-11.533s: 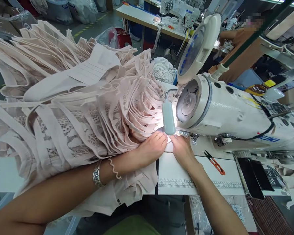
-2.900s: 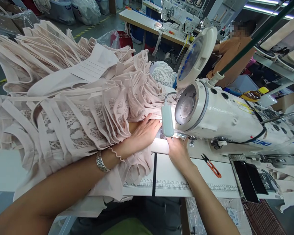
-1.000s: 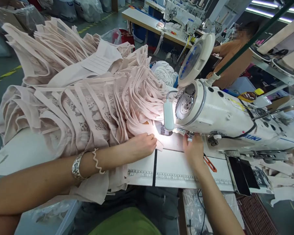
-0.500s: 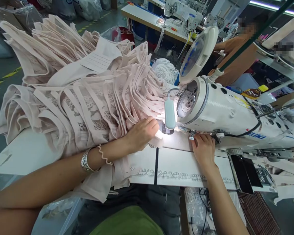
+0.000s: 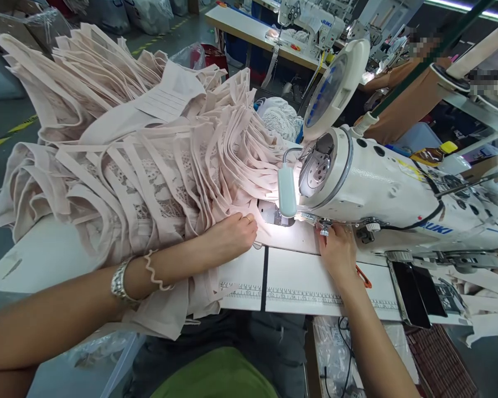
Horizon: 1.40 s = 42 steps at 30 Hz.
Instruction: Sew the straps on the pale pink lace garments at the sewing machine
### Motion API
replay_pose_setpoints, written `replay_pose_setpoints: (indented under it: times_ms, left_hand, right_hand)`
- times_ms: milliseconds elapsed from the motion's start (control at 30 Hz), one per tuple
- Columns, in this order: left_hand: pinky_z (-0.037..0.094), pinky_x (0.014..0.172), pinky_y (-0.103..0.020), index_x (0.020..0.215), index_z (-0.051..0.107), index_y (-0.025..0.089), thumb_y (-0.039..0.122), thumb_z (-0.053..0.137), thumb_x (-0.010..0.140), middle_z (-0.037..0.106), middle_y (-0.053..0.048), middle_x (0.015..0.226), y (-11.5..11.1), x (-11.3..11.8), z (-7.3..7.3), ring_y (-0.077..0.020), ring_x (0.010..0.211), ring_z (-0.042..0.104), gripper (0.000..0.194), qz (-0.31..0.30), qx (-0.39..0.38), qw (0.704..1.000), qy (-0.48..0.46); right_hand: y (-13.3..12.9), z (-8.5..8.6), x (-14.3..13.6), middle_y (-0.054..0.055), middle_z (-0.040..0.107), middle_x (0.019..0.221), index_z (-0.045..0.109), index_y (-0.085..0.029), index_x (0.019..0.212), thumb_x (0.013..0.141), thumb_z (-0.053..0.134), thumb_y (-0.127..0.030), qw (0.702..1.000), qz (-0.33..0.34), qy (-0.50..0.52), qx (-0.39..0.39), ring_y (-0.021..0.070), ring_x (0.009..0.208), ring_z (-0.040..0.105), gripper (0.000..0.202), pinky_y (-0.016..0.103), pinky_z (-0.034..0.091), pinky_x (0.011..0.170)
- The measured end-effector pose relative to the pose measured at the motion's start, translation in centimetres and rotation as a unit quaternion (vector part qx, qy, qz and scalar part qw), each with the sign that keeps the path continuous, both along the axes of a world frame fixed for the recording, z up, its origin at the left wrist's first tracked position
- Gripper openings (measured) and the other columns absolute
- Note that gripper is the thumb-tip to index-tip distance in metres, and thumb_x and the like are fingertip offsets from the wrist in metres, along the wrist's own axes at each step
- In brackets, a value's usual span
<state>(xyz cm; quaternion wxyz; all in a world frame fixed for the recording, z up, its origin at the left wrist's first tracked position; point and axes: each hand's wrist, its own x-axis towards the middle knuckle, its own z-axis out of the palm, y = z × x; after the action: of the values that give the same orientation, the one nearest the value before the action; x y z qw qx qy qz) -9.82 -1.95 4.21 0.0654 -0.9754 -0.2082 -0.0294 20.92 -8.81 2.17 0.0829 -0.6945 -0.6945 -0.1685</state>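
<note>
At the right edge of a big heap of pale pink lace garments (image 5: 157, 188), my left hand (image 5: 237, 235) is closed, its curled fingers on the edge of one garment. The fingertips themselves are turned from view. Just right of it lies the lit needle plate (image 5: 269, 213) of a white sewing machine (image 5: 382, 182). My right hand (image 5: 338, 251) reaches under the machine head, by the presser foot area; its fingers are largely hidden there. An orange tool (image 5: 364, 276), partly covered by my right wrist, lies on the table.
A small lamp (image 5: 288, 190) and a round magnifier (image 5: 336, 88) stand at the machine head. A ruler strip (image 5: 302, 296) runs along the table's front edge. Behind, another sewing machine (image 5: 311, 25) stands on a table, and a person in brown (image 5: 406, 110) is at the right.
My left hand has drawn back left from the needle plate, uncovering it. My right hand has shifted slightly left, and the orange tool beside its wrist has come into view.
</note>
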Motion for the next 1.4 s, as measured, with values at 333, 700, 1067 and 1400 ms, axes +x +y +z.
replay_pose_setpoints:
  times_ms: [333,700,1067,1400]
  left_hand:
    - [0.046,0.066,-0.029,0.081,0.058,0.012,0.000,0.049,0.086,0.061,-0.009,0.088,1.5,1.9,-1.0,-0.0210,0.085,0.056,0.017,0.042,-0.033,0.985,-0.164]
    - [0.048,0.095,-0.035,0.110,0.063,0.009,0.015,0.045,0.098,0.069,-0.014,0.112,1.5,-0.9,-3.3,-0.0216,0.108,0.063,0.022,-0.072,0.107,0.975,-0.182]
    - [0.049,0.088,-0.036,0.104,0.063,0.014,0.004,0.044,0.097,0.068,-0.009,0.100,1.0,4.5,-2.9,-0.0183,0.093,0.063,0.022,-0.208,0.092,0.955,-0.190]
    - [0.038,0.062,-0.036,0.080,0.060,0.009,-0.002,0.046,0.089,0.061,-0.011,0.075,-1.6,4.3,-4.8,-0.0191,0.066,0.053,0.020,-0.023,0.160,0.983,-0.087]
  right_hand:
    - [-1.0,-0.6,-9.0,0.006,0.067,0.093,0.064,-0.017,0.108,0.098,0.047,-0.015,0.953,0.299,0.051,-0.006,0.0182,0.082,0.054,0.019,0.029,0.043,0.071]
    - [1.3,-0.4,-10.0,0.002,0.054,0.069,0.056,-0.020,0.071,0.096,0.042,-0.007,0.939,0.338,-0.013,0.059,0.0159,0.069,0.047,0.031,0.030,0.038,0.066]
    - [-3.9,0.1,-4.6,0.005,0.075,0.110,0.064,-0.021,0.101,0.088,0.048,-0.004,0.943,0.318,0.094,0.030,0.0148,0.100,0.070,0.026,0.031,0.056,0.096]
    - [1.3,0.2,1.8,0.013,0.072,0.091,0.069,-0.018,0.088,0.093,0.045,-0.018,0.995,0.078,0.040,-0.043,0.0282,0.083,0.065,0.025,0.045,0.052,0.079]
